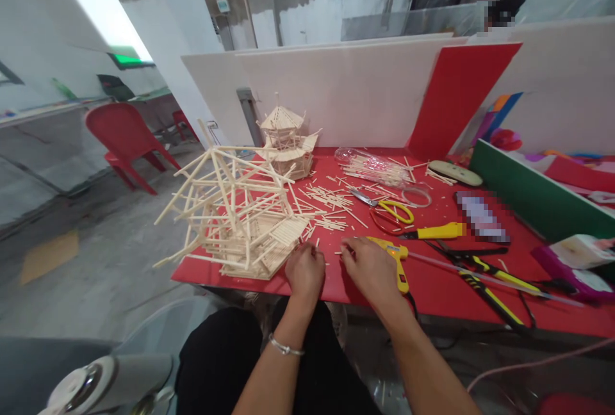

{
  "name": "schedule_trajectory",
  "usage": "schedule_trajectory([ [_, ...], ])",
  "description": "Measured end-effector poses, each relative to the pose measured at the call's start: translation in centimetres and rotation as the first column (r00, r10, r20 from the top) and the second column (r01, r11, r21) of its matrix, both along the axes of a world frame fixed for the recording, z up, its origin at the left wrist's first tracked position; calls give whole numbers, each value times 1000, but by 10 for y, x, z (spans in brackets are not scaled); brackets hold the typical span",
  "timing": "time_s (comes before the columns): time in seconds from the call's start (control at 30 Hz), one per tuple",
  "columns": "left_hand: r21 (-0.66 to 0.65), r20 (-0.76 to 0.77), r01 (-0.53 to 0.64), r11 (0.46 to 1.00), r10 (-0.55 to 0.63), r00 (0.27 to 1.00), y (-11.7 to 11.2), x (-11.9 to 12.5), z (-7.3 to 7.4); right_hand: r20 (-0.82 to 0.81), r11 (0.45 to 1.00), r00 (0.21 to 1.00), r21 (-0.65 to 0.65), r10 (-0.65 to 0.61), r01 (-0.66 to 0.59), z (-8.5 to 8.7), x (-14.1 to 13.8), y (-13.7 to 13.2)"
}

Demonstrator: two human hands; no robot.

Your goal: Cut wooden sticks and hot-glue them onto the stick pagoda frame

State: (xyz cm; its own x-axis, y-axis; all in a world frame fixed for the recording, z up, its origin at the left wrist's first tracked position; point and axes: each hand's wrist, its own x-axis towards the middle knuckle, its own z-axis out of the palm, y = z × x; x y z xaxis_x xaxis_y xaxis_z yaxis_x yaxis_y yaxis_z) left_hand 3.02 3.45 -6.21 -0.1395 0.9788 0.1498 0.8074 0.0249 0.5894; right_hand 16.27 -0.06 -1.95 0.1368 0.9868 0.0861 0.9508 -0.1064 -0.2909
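Note:
My left hand (pixel 304 270) rests at the near edge of the red table (pixel 432 287), fingers curled in a pinch beside the base of a large wooden stick model (pixel 235 210). My right hand (pixel 369 268) lies just to its right, fingers bent and pinching at a thin stick near its fingertips. What each hand grips is too small to name. A yellow glue gun (pixel 398 261) lies under and beside my right hand. Loose short sticks (pixel 327 200) are scattered ahead of both hands.
A smaller stick pagoda (pixel 287 141) stands at the back. Yellow-handled scissors (pixel 391 207), a yellow knife (pixel 435 232), pliers (pixel 485 277), a clear bag of sticks (pixel 377 168) and a phone (pixel 482 216) lie to the right. White and red boards (pixel 365 91) wall the back. A red chair (pixel 125 139) stands left.

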Motion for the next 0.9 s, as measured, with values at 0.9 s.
schedule_trajectory([
  [0.9,10,-176,-28,1000,29,984,7,-1,-13,89,835,914,-451,395,-316,1,1,146],
])
